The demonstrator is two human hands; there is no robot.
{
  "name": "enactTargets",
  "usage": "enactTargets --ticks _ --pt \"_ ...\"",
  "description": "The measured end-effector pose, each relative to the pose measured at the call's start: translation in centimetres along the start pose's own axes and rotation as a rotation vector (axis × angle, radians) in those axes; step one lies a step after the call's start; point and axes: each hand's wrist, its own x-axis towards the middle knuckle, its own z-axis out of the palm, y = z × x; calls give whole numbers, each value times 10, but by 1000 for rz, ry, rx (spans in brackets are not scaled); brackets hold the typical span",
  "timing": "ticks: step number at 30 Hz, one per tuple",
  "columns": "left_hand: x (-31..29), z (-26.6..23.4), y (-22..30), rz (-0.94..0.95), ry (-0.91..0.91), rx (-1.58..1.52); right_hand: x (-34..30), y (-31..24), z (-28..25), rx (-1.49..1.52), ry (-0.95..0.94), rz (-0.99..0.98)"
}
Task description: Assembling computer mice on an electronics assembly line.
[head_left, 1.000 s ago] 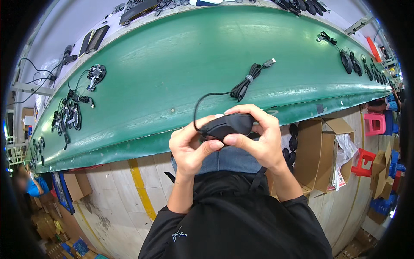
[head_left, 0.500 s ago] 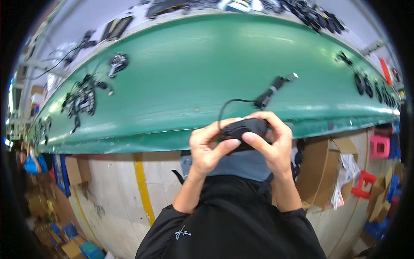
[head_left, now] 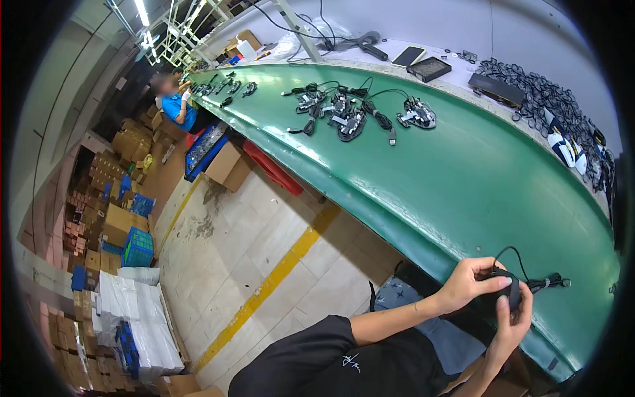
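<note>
Since half a second ago the view has swung toward the person's left, so that the two hands and what they hold have shifted to its lower right, and a co-worker in a blue top shows more fully by the left end of the long green surface. The black mouse is held up just over the near edge of that surface. The left hand grips it from one side, thumb pressed on the casing; the right hand closes on it from the other, thumb set just beside the left one. Which face of the mouse is turned up cannot be told. Its cable loops out to a tied bundle on the surface, the plug pointing away from the hands.

Toward the surface's left end lies a cluster of opened mouse assemblies with their cables, and a single assembly sits just right of it, near the far edge. Along that far edge runs a pale ledge bearing a phone, a black tray and a heap of small dark parts. Below the near edge, a yellow stripe crosses the floor.
</note>
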Motion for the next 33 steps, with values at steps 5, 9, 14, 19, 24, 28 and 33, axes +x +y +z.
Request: enactTargets --ticks 5,9,14,19,24,28,33 --pt "6 -15 7 -180 106 -230 -8 2 -1 -471 -89 -546" --pt "5 -18 4 -216 105 -272 -6 -1 0 -440 -154 -542" --pt "0 -21 9 -119 73 -274 0 4 -9 157 -105 14" --pt "-4 -33 7 -174 50 -193 -4 15 -14 258 -68 92" --pt "-7 -34 4 -114 -32 -161 -11 7 -6 231 -69 100" --pt "-11 -23 19 70 17 139 -7 -11 14 -73 -90 -158" --pt "-9 -19 34 272 -84 465 3 7 11 -154 -66 -159"
